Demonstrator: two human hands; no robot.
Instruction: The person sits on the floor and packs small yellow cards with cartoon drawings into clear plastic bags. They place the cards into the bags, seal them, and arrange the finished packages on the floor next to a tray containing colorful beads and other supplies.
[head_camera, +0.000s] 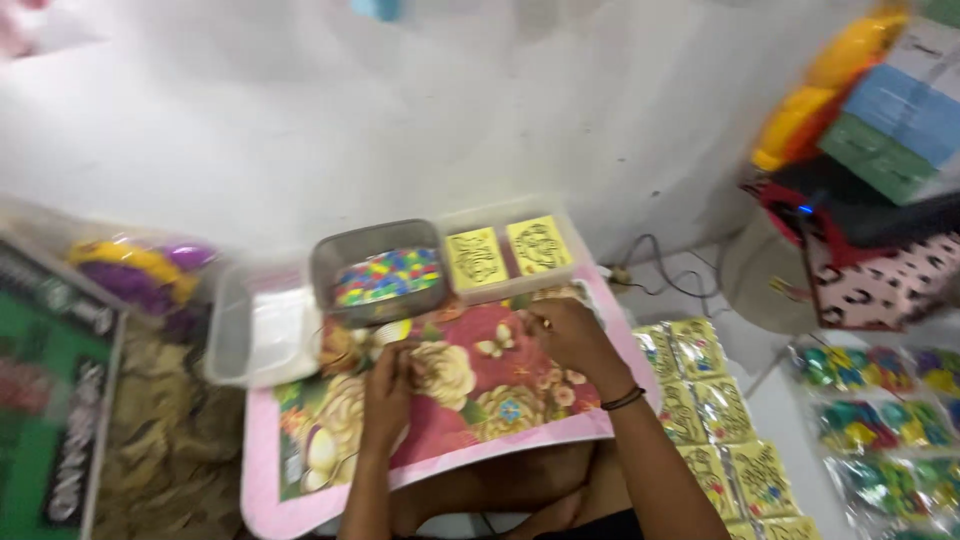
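Head view, blurred, looking down at a low floral-print board (480, 385) with pink rim, resting over the lap.

Left hand (388, 392) near-left on board, fingers curled down onto the surface, next to a small pale piece (392, 330) at the far-left edge. Grip: cannot tell, too smeared. Right hand (570, 335) far-right on board, fingers pinched together at the tips as if on something small; item itself not resolvable. Dark band (624, 399) on right wrist.

Beyond the board, left to right: clear tub (262, 335) with white contents, mesh tray (380, 270) full of small multicoloured pieces, clear box (510, 248) holding two yellow printed cards (540, 245). All three touching or just beside the board's far edge.

Right of board, on floor: rows of bagged yellow cards (715, 415), sealed look. Further right: packets of coloured pieces (870, 420).

Progress, judged from layout only: many bagged cards already stacked right, so a good share looks done. Two loose cards in the box plus a full tray of pieces suggest more left. No card on the board now; current unit looks early or between units. Exact count not readable.

Far left: green mat, purple-yellow toy in bag (140, 268). Far right: stacked coloured blocks (900, 110), cable (660, 270) along wall.
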